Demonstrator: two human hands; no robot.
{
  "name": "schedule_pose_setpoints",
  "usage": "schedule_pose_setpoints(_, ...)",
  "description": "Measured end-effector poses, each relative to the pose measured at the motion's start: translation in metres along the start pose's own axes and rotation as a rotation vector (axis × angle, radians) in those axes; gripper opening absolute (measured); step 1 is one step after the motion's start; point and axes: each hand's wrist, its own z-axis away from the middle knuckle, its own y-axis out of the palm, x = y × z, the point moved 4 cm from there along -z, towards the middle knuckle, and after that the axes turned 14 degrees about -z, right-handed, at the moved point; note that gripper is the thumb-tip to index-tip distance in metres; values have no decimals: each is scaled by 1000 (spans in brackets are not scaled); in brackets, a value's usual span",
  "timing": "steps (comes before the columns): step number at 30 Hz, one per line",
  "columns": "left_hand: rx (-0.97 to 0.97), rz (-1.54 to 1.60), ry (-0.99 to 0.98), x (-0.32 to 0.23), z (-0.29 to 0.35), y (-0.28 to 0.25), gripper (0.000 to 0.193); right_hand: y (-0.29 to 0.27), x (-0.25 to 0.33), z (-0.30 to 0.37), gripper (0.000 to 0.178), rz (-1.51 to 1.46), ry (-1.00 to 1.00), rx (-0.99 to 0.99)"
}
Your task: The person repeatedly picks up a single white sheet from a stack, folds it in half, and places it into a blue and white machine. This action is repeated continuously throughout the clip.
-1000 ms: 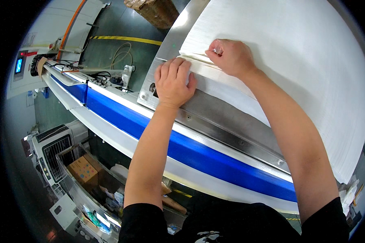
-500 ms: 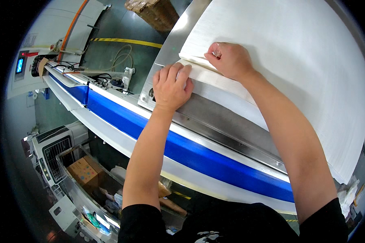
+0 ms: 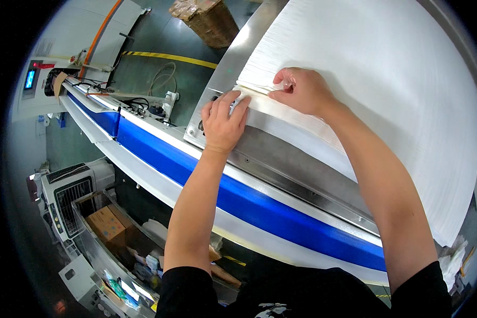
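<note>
The big stack of thin white sheets (image 3: 376, 63) lies on top of the metal table (image 3: 323, 172). Its near edge, at the left end, looks a bit messy, with some layers bent up and apart from the rest.

The left hand (image 3: 223, 124) has its fingers bent over that corner, above the table's left end. Whether it pinches the sheets or just rests on them, one cannot tell. The right hand (image 3: 305, 95) is curled just beside it, thumb and finger bent toward each other with a gap — something shiny and clear seems to sit there, but what it is, one cannot tell.

The sheets look thin, so a hard tug by one hand could rip or crease them. If the left hand pressed too lightly, the loose layers could slide and the edge go crooked. The right arm hangs over the stack and might brush the top sheet askew.

A long blue strip (image 3: 281, 212) runs along the table's near side — a sheet that slipped off could land there.
</note>
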Motion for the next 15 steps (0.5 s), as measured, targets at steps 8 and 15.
schedule_pose_setpoints(8, -7, 46, -12, -3, -4, -1, 31, 4, -5, 0, 21, -27, -57, -58)
schedule_pose_setpoints(15, 127, 44, 62, 1, -6, -4, 39, 4, -4, 0, 16, 50, -87, -90)
